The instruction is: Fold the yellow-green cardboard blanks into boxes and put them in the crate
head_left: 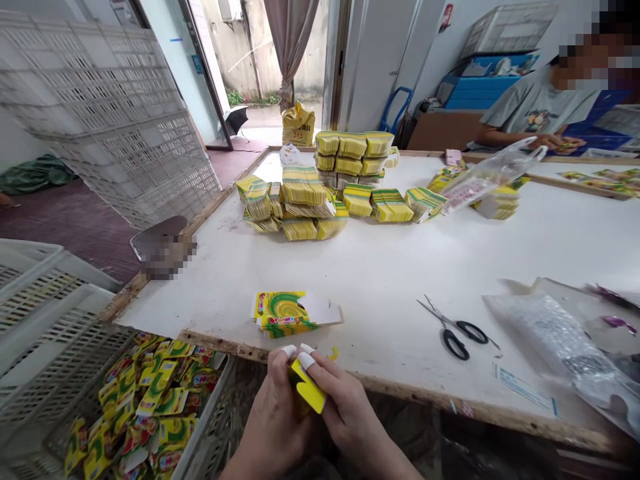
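Both hands meet at the table's front edge around a small yellow cardboard box (311,388), its end flap facing up. My left hand (275,407) grips it from the left, and its lower part is hidden between the palms. My right hand (345,407) holds the other side, thumb on top. White coverings wrap some of the fingertips. Just beyond the hands, a few flat printed yellow-and-green cartons (287,313) lie on the white table (380,267). A small curved yellow scrap (333,353) rests near my right fingers.
Bundled flat cartons (303,187) are stacked toward the back. Black-handled scissors (455,330) lie open at right, near bubble wrap (565,340). A crate (200,413) of folded boxes stands below left, beside tall stacked white crates (110,107). Another person (535,110) works across the table.
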A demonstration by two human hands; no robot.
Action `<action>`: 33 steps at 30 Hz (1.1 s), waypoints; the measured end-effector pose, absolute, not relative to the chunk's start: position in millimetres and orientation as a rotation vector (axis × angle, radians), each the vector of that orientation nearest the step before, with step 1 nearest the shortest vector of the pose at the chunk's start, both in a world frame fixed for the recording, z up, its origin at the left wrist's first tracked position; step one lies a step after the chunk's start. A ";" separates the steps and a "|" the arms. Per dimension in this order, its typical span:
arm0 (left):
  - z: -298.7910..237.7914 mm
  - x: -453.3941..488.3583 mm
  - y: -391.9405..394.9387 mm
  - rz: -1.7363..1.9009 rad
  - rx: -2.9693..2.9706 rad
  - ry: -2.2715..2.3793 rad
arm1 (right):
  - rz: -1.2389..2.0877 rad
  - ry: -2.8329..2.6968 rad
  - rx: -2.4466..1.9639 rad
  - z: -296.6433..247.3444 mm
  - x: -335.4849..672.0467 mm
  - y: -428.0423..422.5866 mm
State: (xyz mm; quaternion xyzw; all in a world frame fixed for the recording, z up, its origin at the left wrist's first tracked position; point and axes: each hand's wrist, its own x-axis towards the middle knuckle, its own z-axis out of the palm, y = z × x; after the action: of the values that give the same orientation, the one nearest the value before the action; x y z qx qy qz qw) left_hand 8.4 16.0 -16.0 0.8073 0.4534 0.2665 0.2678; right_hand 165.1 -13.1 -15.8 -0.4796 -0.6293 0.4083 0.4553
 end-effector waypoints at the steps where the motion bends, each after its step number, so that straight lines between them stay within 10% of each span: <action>1: -15.6 4.8 15.8 0.730 2.220 1.280 | 0.960 -1.509 -1.206 -19.4 167.6 -12.0; 33: 17.0 -31.6 27.9 0.720 2.089 1.176 | 1.117 -1.742 -1.068 1.2 196.9 4.7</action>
State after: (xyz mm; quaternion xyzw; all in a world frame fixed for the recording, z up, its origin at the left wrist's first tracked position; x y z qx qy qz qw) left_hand -31.6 27.9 17.0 0.7923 0.4461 0.2731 0.3141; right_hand 196.9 4.7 1.2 -0.4211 -0.6870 0.4408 0.3955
